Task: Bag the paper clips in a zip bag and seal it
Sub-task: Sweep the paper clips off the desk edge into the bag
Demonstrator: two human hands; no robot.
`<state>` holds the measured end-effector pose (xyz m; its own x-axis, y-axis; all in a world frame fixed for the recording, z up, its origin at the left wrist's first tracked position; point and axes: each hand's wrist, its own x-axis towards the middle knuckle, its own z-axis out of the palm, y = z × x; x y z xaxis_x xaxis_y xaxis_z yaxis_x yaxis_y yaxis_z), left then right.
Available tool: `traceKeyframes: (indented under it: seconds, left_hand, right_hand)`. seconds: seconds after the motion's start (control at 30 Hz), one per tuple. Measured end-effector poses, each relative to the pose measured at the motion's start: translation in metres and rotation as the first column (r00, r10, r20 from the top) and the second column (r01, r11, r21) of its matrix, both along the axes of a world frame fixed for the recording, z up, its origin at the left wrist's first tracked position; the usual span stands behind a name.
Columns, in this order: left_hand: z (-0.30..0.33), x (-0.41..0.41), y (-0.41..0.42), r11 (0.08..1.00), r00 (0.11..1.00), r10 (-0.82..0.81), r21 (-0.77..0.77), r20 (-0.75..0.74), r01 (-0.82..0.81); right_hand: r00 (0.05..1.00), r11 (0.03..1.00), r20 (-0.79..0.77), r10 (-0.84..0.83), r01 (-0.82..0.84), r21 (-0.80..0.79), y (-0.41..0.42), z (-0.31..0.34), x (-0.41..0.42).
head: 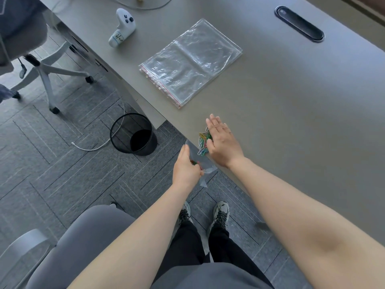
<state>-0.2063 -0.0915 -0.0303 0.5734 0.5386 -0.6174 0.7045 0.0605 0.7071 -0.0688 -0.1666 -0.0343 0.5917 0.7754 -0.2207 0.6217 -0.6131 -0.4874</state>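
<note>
Coloured wire paper clips lie heaped at the grey table's edge; flat-fingered right hand touches them, left hand pinches a clear plastic zip bag just below.

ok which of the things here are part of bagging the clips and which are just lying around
Part of the job:
paper clips at the desk edge
zip bag gripped by the left hand
right hand sweeping the clips
stack of spare zip bags

Just lying about:
white controller
mesh bin
white cable
</note>
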Motion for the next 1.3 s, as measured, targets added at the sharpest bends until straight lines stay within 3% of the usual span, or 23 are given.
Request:
traceKeyframes:
  seconds: [0.57, 0.8, 1.17, 1.3]
  left_hand:
    - [0.006, -0.001, 0.003, 0.992, 0.997, -0.063, 0.11, -0.054, 0.068]
    - [0.008, -0.009, 0.004, 0.993, 0.999, -0.041, 0.113, -0.032, 0.045]
    - [0.02, -0.034, 0.014, 0.996, 0.998, 0.006, 0.084, -0.061, -0.001]
    - [0.021, -0.049, 0.023, 0.996, 0.997, 0.08, 0.049, -0.003, -0.079]
  right_hand:
    - [0.98, 0.98, 0.082, 0.184, -0.189, 0.057, -0.022, -0.015, -0.061]
    - [0.976, 0.966, 0.024, 0.217, -0.219, 0.136, -0.027, -0.014, -0.081]
    - [0.982, 0.949, 0.036, 0.186, -0.189, 0.251, -0.034, -0.009, -0.098]
    - [0.983, 0.936, 0.081, 0.167, -0.184, 0.3, -0.029, -0.005, -0.101]
